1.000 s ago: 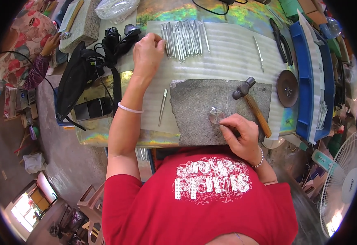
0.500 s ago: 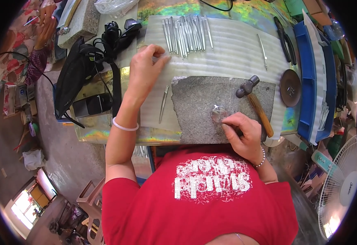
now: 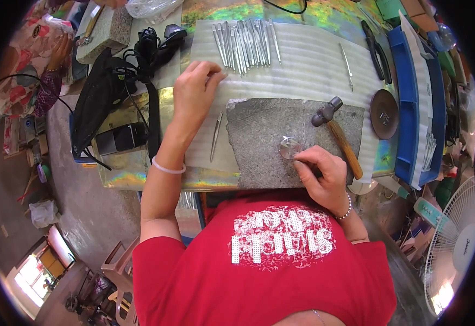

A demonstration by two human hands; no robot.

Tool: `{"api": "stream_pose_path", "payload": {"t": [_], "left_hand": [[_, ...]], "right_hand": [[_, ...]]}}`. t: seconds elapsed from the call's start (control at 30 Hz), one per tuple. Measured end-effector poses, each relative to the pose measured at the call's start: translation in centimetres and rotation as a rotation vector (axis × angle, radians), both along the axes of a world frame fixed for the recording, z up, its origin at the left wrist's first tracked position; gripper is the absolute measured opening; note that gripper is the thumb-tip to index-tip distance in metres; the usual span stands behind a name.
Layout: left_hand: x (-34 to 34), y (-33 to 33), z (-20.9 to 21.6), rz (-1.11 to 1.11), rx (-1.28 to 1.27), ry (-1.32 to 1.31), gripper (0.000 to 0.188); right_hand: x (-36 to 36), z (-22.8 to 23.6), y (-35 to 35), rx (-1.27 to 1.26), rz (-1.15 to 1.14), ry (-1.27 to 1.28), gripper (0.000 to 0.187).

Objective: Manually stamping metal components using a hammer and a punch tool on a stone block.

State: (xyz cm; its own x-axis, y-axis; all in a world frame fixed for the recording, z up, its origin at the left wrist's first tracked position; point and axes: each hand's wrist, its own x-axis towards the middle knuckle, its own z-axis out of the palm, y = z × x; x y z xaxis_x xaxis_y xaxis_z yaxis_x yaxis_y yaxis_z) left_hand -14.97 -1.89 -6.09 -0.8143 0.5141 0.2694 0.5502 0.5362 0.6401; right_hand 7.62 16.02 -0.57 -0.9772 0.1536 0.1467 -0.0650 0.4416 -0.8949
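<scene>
My left hand (image 3: 195,92) is over the pale foam sheet, beside the lower left end of a row of slim metal rods (image 3: 244,46). Its thumb and forefinger come together in a pinch; whatever lies between them is too small to make out. On a rough grey stone slab (image 3: 259,130) rests a small, round, shiny see-through disc (image 3: 289,148). My right hand (image 3: 324,176) pinches the disc's lower right edge. A hammer (image 3: 338,138) with a wooden handle lies on the slab to the right of the disc. Tweezers (image 3: 216,136) lie left of the slab.
At the right are a brown round dish (image 3: 384,115) with small bits, black-handled pliers (image 3: 377,53) and a blue tray (image 3: 409,108). A single thin metal tool (image 3: 346,65) lies on the foam. Black bag and cables (image 3: 101,103) sit left. Another person's hand (image 3: 60,51) shows far left.
The whole view has shifted slightly. My hands stay nearly in place, at the rods and at the disc. The other person's upper hand has moved up, toward the picture's top edge.
</scene>
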Motion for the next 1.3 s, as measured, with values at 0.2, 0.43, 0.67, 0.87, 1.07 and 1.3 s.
{"api": "stream_pose_path", "payload": {"t": [0.2,0.43,0.67,0.87,1.07,1.3], "left_hand": [[5.2,-4.4,3.0,0.185,0.039,-0.28,0.009],[9.6,-5.7,2.1,0.167,-0.165,-0.304,0.02],[9.6,-4.6,1.8,0.128,-0.263,-0.307,0.019],[9.8,-6.1,2.5,0.197,-0.213,-0.336,0.018],[12.1,-5.5,6.4,0.271,0.476,-0.442,0.021],[13.9,-0.5,6.8,-0.131,0.291,-0.047,0.027]], "right_hand": [[1.3,1.3,0.8,0.174,-0.221,0.164,0.018],[0.7,2.9,3.3,0.596,-0.238,-0.089,0.04],[1.0,2.1,3.8,0.814,-0.194,-0.187,0.044],[1.7,1.8,5.0,0.56,-0.249,-0.209,0.04],[3.7,0.7,11.1,0.312,-0.707,-0.2,0.013],[3.4,-1.2,17.5,0.346,-0.707,-0.31,0.019]]}}
